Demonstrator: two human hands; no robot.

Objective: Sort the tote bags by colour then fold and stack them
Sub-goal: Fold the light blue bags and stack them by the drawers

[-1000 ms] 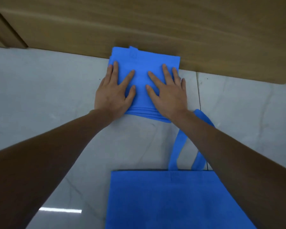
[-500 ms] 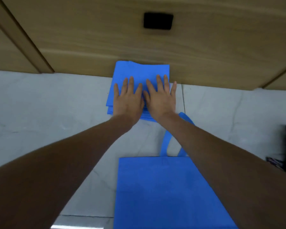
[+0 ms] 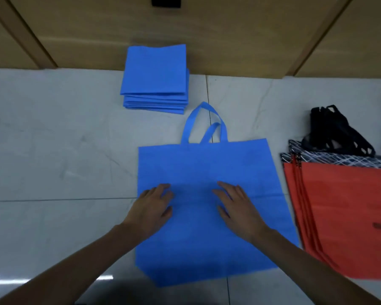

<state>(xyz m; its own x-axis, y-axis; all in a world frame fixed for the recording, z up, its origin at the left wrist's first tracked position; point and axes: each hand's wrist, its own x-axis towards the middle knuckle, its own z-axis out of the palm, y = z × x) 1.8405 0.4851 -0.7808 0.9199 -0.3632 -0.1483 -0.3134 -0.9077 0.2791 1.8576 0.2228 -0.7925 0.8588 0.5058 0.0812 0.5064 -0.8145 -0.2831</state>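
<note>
A blue tote bag (image 3: 207,168) lies flat and unfolded on the pale floor, its two handles (image 3: 204,123) pointing away from me. My left hand (image 3: 153,205) rests palm down on the bag's left part, fingers spread. My right hand (image 3: 238,205) lies flat on its middle, fingers apart too. Neither hand grips anything. A stack of folded blue bags (image 3: 155,78) sits farther off against the wooden wall, clear of both hands.
Red tote bags (image 3: 343,214) with a patterned black-and-white top band lie piled at the right, black handles (image 3: 332,130) bunched beyond them. A wooden panelled wall (image 3: 229,36) closes the far side. The marble-look floor (image 3: 53,150) stretches to the left.
Both hands left the folded blue stack and came back toward me onto the flat blue bag. The view pulled back, so the red bags now show at the right.
</note>
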